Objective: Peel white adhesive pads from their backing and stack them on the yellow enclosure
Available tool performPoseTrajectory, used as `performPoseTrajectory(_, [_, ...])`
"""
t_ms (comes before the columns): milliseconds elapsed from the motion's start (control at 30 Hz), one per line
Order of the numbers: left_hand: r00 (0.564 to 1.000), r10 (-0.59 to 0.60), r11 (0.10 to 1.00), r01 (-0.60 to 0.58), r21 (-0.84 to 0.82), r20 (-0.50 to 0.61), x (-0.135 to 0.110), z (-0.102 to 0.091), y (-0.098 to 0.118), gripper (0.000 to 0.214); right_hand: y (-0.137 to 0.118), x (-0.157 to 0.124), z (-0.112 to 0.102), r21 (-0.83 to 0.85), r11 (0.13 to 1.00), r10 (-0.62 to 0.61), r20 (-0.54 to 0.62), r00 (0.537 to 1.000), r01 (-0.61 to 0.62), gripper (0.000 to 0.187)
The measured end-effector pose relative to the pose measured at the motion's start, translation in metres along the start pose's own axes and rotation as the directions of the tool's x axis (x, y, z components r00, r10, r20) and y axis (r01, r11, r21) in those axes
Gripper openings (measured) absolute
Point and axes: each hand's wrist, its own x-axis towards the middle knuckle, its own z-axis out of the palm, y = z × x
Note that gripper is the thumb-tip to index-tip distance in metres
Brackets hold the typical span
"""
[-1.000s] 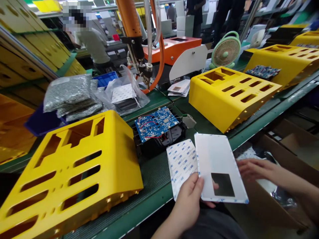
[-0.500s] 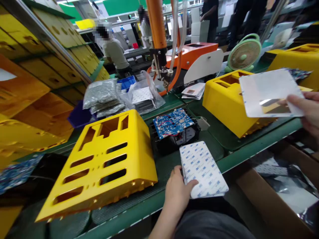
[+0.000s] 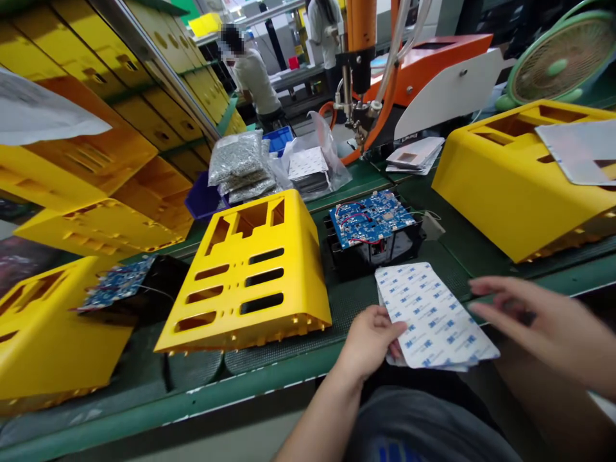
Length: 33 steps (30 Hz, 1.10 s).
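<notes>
My left hand [image 3: 370, 337] grips the near left corner of a stack of white sheets printed with small blue marks [image 3: 436, 314], held over the front edge of the green bench [image 3: 240, 391]. My right hand [image 3: 534, 321] hovers just right of the stack, fingers spread and holding nothing. A white panel with a dark window [image 3: 577, 153] lies on top of the yellow metal housing [image 3: 505, 179] at the right. Behind the stack sits a black unit topped by a blue circuit board [image 3: 370, 218].
A second yellow housing [image 3: 250, 269] stands left of the board, more yellow housings [image 3: 86, 212] are piled at the far left. Bags of screws [image 3: 238, 160], a hanging orange screwdriver rig [image 3: 360, 64], a green fan [image 3: 563, 58] and a seated person [image 3: 255, 77] lie beyond.
My right hand carried the white panel up to the right, left it on the yellow housing, and came back empty beside the stack. The view swung left.
</notes>
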Motion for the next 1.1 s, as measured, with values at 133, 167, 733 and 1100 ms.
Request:
performPoseTrajectory(133, [0.992, 0.047, 0.977, -0.021, -0.214, 0.118, -0.009, 0.018, 0.001, 0.049, -0.033, -0.030, 0.033, -0.061, 0.955, -0.286, 0.092, 0.954, 0.292, 0.039])
performPoseTrajectory(167, [0.988, 0.057, 0.967, -0.020, -0.253, 0.141, -0.010, 0.022, 0.000, 0.049, -0.037, -0.035, 0.036, -0.063, 0.937, -0.337, 0.096, 0.937, 0.343, 0.036])
performPoseTrajectory(733, [0.973, 0.024, 0.901, 0.079, -0.426, 0.230, -0.018, 0.043, -0.009, 0.060, -0.054, -0.044, 0.041, -0.147, 0.825, -0.535, 0.113, 0.837, 0.546, 0.037])
performPoseTrajectory(1100, [0.986, 0.050, 0.913, 0.021, -0.407, 0.162, -0.022, 0.048, -0.007, 0.053, -0.057, -0.043, 0.044, -0.197, 0.753, -0.618, 0.117, 0.778, 0.628, 0.039])
